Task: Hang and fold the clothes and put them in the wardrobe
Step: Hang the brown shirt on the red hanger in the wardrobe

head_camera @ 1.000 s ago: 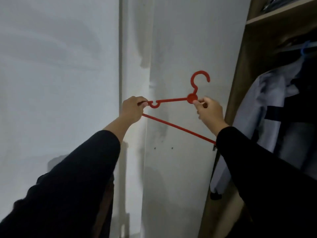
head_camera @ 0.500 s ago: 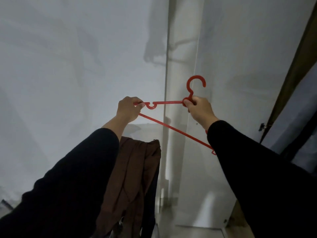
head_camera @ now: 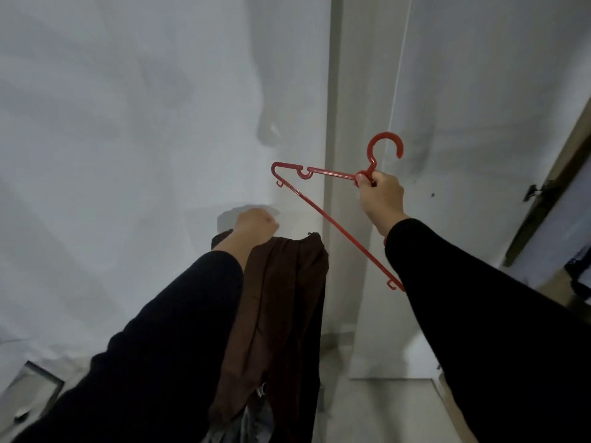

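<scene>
Brown garment draped over left forearm, near the body, dark cloth hanging beside it. Left hand above it, fingers clenched, can't tell if holding cloth. Right hand further out, fingers grasping red plastic hanger at the neck below its hook, hanger tilted in the air, apart from left hand. White wall behind; wardrobe edge far right.

Red plastic hanger. Plain dark brown garment, no pattern visible. Black sleeves. White wall, greyed with soft shadows. Off-white door panel speckled with small dark spots. Brown wooden wardrobe edge.
</scene>
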The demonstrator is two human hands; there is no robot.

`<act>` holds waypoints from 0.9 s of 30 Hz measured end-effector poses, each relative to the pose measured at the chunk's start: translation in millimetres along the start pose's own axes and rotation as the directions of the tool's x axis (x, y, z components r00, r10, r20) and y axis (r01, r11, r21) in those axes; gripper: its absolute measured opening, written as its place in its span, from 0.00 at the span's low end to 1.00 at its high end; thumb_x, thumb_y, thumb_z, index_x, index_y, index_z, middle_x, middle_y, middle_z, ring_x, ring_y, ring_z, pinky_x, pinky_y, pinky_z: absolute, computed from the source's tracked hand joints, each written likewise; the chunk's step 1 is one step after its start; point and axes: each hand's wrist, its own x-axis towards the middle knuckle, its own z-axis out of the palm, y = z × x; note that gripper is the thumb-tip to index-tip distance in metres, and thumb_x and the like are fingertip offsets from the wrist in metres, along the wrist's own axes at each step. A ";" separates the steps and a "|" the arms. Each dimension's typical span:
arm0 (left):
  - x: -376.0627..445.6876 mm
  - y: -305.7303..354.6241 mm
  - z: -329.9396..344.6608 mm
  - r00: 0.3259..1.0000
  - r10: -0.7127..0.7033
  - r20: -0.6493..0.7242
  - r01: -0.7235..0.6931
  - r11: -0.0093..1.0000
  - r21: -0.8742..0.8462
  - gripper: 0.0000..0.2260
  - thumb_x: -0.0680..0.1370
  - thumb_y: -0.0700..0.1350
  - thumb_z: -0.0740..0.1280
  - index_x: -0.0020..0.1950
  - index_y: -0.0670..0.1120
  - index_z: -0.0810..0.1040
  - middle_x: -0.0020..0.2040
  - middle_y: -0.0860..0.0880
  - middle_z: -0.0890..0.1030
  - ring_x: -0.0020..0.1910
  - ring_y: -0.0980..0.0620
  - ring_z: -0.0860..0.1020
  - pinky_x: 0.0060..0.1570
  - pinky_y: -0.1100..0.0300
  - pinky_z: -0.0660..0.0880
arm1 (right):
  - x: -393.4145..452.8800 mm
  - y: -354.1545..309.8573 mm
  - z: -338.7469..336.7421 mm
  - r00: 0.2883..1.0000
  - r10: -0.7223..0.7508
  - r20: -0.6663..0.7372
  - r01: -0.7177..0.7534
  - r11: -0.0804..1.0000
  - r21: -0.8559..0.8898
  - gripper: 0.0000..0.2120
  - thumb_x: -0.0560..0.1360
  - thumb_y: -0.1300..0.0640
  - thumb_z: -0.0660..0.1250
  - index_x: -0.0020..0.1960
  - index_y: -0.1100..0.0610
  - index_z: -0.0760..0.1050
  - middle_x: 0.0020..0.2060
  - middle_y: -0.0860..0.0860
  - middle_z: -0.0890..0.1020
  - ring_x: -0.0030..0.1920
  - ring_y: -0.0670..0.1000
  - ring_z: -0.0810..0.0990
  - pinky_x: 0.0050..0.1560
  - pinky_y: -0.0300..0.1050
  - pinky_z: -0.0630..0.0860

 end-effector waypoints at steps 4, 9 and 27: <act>31.9 6.9 36.8 0.984 0.075 0.161 -0.091 0.991 0.095 0.17 0.80 0.51 0.60 0.63 0.42 0.76 0.62 0.45 0.77 0.61 0.46 0.74 0.63 0.55 0.69 | 25.4 23.9 18.0 0.999 0.050 0.015 -0.050 0.999 -0.012 0.14 0.81 0.54 0.60 0.60 0.60 0.77 0.54 0.54 0.81 0.49 0.47 0.77 0.60 0.46 0.77; 83.0 23.9 74.1 0.971 0.064 0.232 -0.107 0.978 0.177 0.22 0.81 0.55 0.57 0.67 0.41 0.72 0.65 0.44 0.75 0.64 0.44 0.72 0.65 0.53 0.66 | 74.4 47.8 37.5 0.996 0.077 0.049 -0.074 0.996 -0.048 0.14 0.81 0.54 0.60 0.60 0.61 0.77 0.48 0.53 0.81 0.45 0.47 0.76 0.54 0.42 0.76; 150.6 39.8 139.1 0.966 -0.117 0.229 0.134 0.989 -0.059 0.12 0.81 0.49 0.58 0.53 0.43 0.77 0.56 0.44 0.79 0.52 0.45 0.76 0.50 0.57 0.71 | 149.4 110.5 78.9 0.964 0.191 0.186 -0.170 0.977 -0.125 0.15 0.81 0.51 0.59 0.56 0.60 0.78 0.35 0.46 0.76 0.33 0.42 0.72 0.36 0.32 0.70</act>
